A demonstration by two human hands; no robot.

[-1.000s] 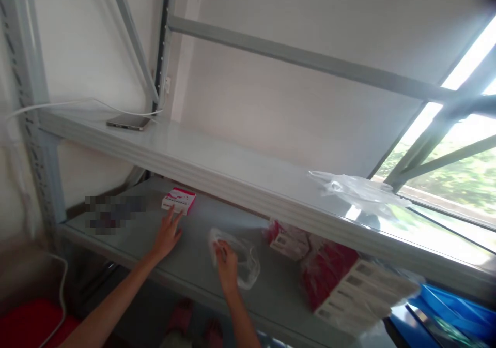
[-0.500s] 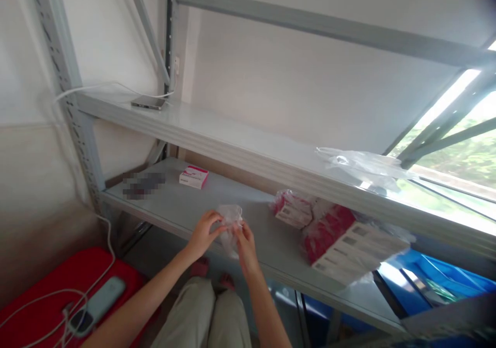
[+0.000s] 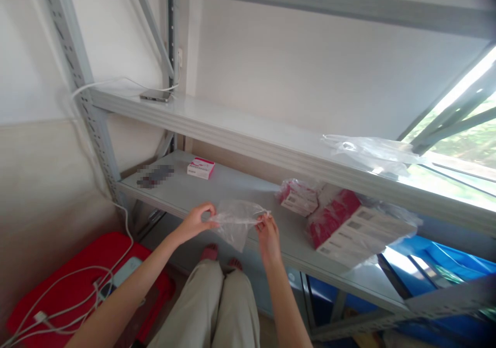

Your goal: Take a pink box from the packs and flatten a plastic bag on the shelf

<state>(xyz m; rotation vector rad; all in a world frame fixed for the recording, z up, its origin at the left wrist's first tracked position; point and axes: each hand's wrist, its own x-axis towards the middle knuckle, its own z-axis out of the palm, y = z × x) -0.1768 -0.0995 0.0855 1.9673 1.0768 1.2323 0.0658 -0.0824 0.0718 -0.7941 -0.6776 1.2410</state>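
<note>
We hold a clear plastic bag [image 3: 236,224] stretched between both hands above the front edge of the lower shelf [image 3: 182,195]. The left hand [image 3: 196,221] pinches one side of its mouth; the right hand [image 3: 267,231] pinches the other. The bag hangs empty. A small pink box [image 3: 200,167] lies beyond the left-hand grip, not yet picked up. Wrapped red packs [image 3: 341,224] lie right of the right-hand grip.

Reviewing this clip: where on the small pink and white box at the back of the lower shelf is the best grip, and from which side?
Grip the pink and white box across its two long side faces, coming from the open front: it lies flat, alone on the lower shelf, and the upper shelf overhangs it, so a reach from above looks cramped.
</note>
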